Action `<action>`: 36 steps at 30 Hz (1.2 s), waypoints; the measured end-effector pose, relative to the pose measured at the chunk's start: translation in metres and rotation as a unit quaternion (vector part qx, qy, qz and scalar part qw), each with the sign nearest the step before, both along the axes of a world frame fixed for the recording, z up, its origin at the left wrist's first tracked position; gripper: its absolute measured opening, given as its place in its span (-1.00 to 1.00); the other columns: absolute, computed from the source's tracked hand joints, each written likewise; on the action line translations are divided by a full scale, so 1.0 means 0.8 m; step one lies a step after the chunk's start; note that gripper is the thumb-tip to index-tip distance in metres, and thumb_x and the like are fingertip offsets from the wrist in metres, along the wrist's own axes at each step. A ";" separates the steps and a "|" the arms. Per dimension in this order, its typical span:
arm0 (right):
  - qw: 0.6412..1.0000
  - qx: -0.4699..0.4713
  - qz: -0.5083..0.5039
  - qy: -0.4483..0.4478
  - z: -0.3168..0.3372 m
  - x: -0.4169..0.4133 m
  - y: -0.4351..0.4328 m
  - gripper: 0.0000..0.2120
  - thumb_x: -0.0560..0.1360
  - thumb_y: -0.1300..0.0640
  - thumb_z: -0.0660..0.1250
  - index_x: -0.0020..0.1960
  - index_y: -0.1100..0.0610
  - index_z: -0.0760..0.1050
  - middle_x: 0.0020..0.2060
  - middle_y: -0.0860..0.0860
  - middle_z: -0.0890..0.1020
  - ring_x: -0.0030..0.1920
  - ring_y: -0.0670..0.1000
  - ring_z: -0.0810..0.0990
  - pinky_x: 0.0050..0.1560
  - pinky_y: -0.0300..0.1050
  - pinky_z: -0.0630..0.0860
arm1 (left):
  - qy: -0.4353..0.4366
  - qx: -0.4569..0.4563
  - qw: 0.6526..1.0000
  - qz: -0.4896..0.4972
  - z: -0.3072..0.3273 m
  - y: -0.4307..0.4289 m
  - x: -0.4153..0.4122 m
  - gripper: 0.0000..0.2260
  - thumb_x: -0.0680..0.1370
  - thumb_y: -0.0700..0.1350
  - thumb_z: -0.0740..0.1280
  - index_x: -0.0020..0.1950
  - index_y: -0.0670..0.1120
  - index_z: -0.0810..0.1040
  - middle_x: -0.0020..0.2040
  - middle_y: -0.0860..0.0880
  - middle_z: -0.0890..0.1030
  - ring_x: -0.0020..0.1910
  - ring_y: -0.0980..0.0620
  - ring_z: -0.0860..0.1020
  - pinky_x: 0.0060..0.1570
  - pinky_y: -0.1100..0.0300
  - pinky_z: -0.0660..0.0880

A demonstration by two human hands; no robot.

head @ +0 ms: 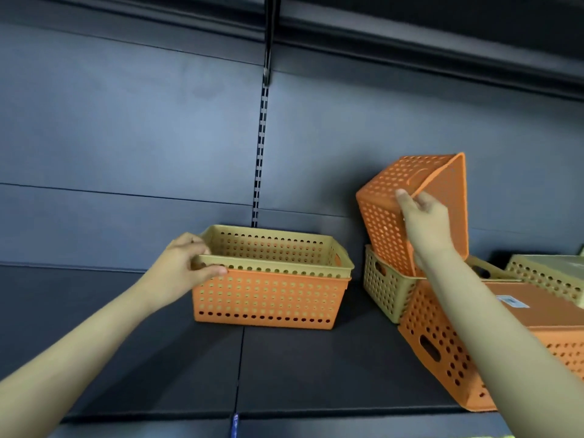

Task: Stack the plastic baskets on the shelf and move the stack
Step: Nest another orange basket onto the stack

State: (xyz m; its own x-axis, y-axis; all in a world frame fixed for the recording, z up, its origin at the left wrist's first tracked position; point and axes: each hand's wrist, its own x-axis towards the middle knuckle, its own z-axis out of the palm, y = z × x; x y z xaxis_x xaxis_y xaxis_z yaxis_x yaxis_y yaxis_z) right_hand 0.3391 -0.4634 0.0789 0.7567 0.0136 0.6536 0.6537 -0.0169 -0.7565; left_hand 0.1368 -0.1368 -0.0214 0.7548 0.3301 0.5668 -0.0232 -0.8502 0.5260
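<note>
A beige perforated basket is nested inside an orange basket in the middle of the dark shelf. My left hand grips the left rim of this stack. My right hand holds a second orange basket by its rim, lifted and tilted on its side above a beige basket. An upside-down orange basket lies at the front right, partly hidden by my right forearm.
Another beige basket sits at the far right edge. The shelf's grey back panel has a slotted upright behind the stack. An upper shelf overhangs. Bare shelf surface stretches to the left of the stack.
</note>
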 end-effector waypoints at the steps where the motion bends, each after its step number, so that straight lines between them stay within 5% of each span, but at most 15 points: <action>1: 0.999 0.007 0.030 -0.007 0.005 -0.012 -0.001 -0.74 0.59 0.04 0.28 -0.14 0.22 0.51 -0.33 0.03 0.49 -0.28 -0.02 0.41 -0.24 -0.08 0.32 | -0.003 -0.004 1.000 -0.002 0.001 0.005 -0.002 -0.78 0.40 -0.02 0.56 -0.22 -0.09 0.57 0.02 0.01 0.50 -0.05 0.12 0.46 -0.11 0.37 0.32; 5: 0.993 -0.014 0.106 -0.045 0.018 -0.056 0.005 -0.79 0.51 -0.09 0.29 -0.15 0.04 0.54 -0.22 0.11 0.47 -0.18 0.03 0.39 -0.14 -0.06 0.28 | 0.003 -0.007 1.000 -0.024 0.006 0.015 -0.011 -0.83 0.44 -0.08 0.53 -0.15 -0.10 0.58 -0.01 0.02 0.52 -0.08 0.16 0.49 -0.17 0.46 0.33; 10: 0.992 -0.038 0.104 -0.066 0.021 -0.108 0.026 -0.77 0.61 0.03 0.24 -0.12 0.13 0.53 -0.30 -0.05 0.61 -0.23 -0.07 0.52 -0.17 -0.08 0.41 | 0.009 0.001 0.999 -0.034 0.010 0.029 -0.027 -0.85 0.46 -0.09 0.52 -0.16 -0.10 0.58 -0.05 -0.02 0.55 -0.09 0.07 0.52 -0.18 0.47 0.34; 14: 0.984 -0.094 0.138 -0.067 0.022 -0.136 0.038 -0.76 0.60 -0.03 0.25 0.05 0.10 0.60 -0.06 0.10 0.72 -0.05 0.00 0.64 0.03 0.12 0.55 | 0.009 0.002 0.999 -0.033 0.012 0.044 -0.048 -0.83 0.44 -0.07 0.53 -0.17 -0.09 0.58 -0.05 0.00 0.55 -0.09 0.10 0.53 -0.18 0.44 0.35; 18: 0.961 -0.158 0.214 -0.075 0.029 -0.163 0.047 -0.83 0.65 0.10 0.20 0.13 0.00 0.56 -0.10 -0.18 0.73 -0.04 -0.19 0.66 -0.02 -0.28 0.54 | 0.011 0.002 0.999 -0.043 0.013 0.062 -0.073 -0.82 0.42 -0.05 0.54 -0.19 -0.08 0.59 -0.05 -0.02 0.57 -0.07 0.04 0.55 -0.16 0.38 0.36; 20: 0.949 -0.188 0.242 -0.078 0.034 -0.175 0.055 -0.80 0.64 0.13 0.19 0.17 0.04 0.55 -0.06 -0.15 0.72 -0.02 -0.17 0.66 -0.02 -0.26 0.55 | 0.011 -0.003 0.999 -0.048 0.013 0.068 -0.083 -0.82 0.41 -0.05 0.54 -0.17 -0.07 0.58 -0.04 -0.02 0.56 -0.03 0.00 0.56 -0.15 0.40 0.37; 22: 0.937 -0.224 0.253 -0.085 0.037 -0.185 0.068 -0.79 0.64 0.14 0.19 0.21 0.06 0.54 -0.01 -0.11 0.70 0.03 -0.12 0.64 0.10 -0.20 0.54 | -0.005 -0.037 0.998 -0.051 0.012 0.072 -0.093 -0.74 0.40 -0.09 0.56 -0.05 -0.04 0.52 0.04 0.00 0.54 0.06 0.00 0.55 -0.07 0.41 0.40; 25: 0.925 -0.271 0.248 -0.091 0.035 -0.195 0.090 -0.80 0.65 0.21 0.19 0.18 0.02 0.53 -0.04 -0.10 0.64 -0.01 -0.18 0.60 0.09 -0.28 0.48 | -0.031 -0.106 0.989 -0.095 0.012 0.077 -0.105 -0.30 0.38 -0.20 0.58 0.35 0.09 0.24 0.27 -0.03 0.40 0.28 0.02 0.46 0.20 0.19 0.46; 27: 0.922 -0.293 0.238 -0.086 0.031 -0.200 0.103 -0.78 0.65 0.24 0.19 0.13 -0.01 0.54 -0.01 -0.07 0.58 0.00 -0.20 0.56 0.10 -0.33 0.44 | -0.022 -0.076 0.989 -0.123 0.011 0.079 -0.110 0.00 0.40 -0.22 0.56 0.52 0.28 -0.07 0.41 -0.04 0.26 0.33 0.02 0.42 0.25 0.06 0.50; 30: 0.921 -0.313 0.216 -0.087 0.022 -0.201 0.117 -0.76 0.64 0.26 0.21 0.09 -0.04 0.55 0.09 -0.06 0.52 0.05 -0.26 0.52 0.11 -0.42 0.39 | 0.006 0.069 0.992 -0.104 0.009 0.078 -0.113 0.06 0.48 -0.14 0.50 0.50 0.40 -0.31 0.46 0.02 0.16 0.23 0.01 0.44 0.24 0.10 0.48; 34: 0.943 -0.288 0.149 -0.077 0.007 -0.191 0.118 -0.73 0.63 0.24 0.22 0.23 -0.03 0.54 0.32 0.00 0.44 0.31 -0.16 0.40 0.22 -0.54 0.28 | -0.026 0.169 0.981 -0.092 0.000 0.077 -0.112 -0.11 0.55 -0.07 0.42 0.59 0.25 -0.18 0.48 -0.03 0.17 0.16 0.07 0.38 0.22 0.15 0.45; 36: 0.954 -0.272 0.106 -0.076 -0.002 -0.186 0.116 -0.68 0.64 0.21 0.23 0.32 -0.06 0.51 0.34 -0.01 0.44 0.37 -0.11 0.37 0.42 -0.30 0.25 | -0.033 0.201 0.975 -0.083 -0.005 0.076 -0.111 -0.20 0.57 -0.03 0.38 0.61 0.22 -0.10 0.49 -0.03 0.17 0.31 0.00 0.33 0.30 0.11 0.41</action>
